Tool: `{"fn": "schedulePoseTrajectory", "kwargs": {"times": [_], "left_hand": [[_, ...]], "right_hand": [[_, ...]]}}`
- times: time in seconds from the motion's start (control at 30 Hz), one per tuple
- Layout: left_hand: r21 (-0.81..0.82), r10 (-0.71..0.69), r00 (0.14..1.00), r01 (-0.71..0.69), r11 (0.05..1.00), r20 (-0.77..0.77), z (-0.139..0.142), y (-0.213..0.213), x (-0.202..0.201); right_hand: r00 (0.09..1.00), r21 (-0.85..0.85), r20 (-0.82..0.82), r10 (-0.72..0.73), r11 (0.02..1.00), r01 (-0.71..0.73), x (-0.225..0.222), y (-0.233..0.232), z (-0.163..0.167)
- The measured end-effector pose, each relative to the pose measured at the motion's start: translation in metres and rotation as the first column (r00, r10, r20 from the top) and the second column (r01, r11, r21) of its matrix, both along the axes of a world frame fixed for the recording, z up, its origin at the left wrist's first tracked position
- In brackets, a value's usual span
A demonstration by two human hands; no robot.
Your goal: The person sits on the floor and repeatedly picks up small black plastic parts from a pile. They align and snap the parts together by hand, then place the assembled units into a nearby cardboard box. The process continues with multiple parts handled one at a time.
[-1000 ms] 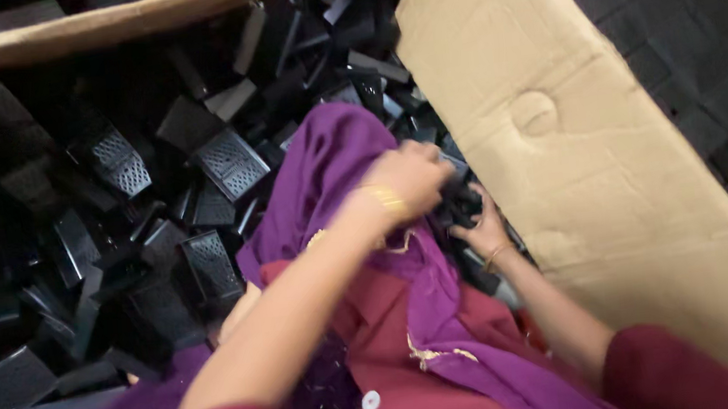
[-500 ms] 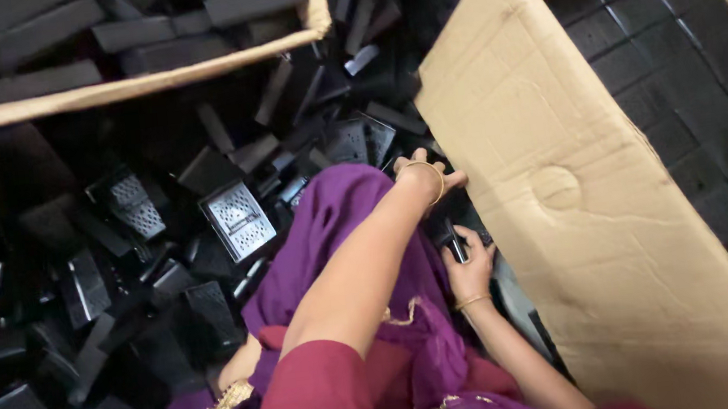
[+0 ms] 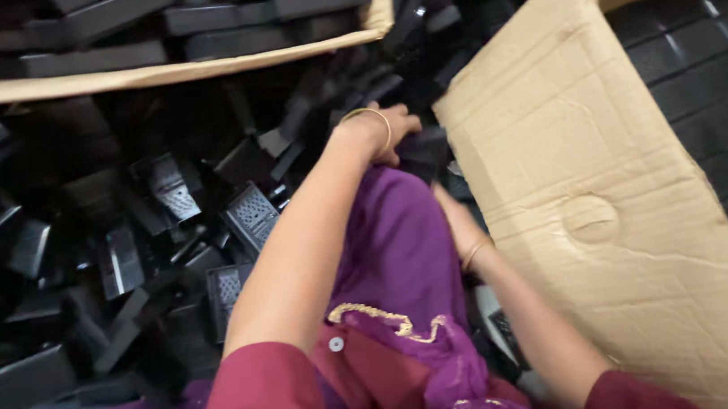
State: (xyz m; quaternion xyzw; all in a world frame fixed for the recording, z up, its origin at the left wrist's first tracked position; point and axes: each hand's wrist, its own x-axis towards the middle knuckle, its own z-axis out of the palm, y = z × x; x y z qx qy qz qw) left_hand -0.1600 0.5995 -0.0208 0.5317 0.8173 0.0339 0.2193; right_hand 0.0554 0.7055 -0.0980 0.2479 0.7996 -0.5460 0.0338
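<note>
Reaching farther now, left hand grips a black part; right hand mostly hidden.

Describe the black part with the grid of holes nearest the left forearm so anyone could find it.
Left of the big cardboard flap lies a heap of black parts. Beside the left forearm, one slanted part faces up, showing a pale perforated grid.

Black plastic parts — brown cardboard flap — purple cloth.
</note>
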Motion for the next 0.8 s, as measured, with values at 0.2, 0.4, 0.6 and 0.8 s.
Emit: {"fn": "schedulePoseTrajectory", "kwargs": {"times": [0.2,0.4,0.6,0.8], "left_hand": [[0.286,0.312,0.948,-0.316,0.904,0.063,0.021,-0.107,-0.022],[0.307,0.56,0.826,-0.552,0.775,0.073,0.026,-0.239,-0.012],[0.212,0.708,0.699,-0.68,0.702,-0.105,0.025,-0.343,0.018],[0.513,0.787,0.596,-0.631,0.582,-0.16,0.021,-0.376,0.06]], "right_hand": [[0.895,0.099,-0.236,0.378,0.926,-0.365,-0.13,-0.002,0.057],[0.447,0.427,-0.02,0.894,0.412,-0.805,-0.208,-0.075,0.086],[0.511,0.37,-0.323,0.797,0.603,-0.706,-0.196,-0.167,0.117],[0.547,0.354,-0.351,0.76,0.649,-0.674,-0.115,-0.086,0.146]]}}
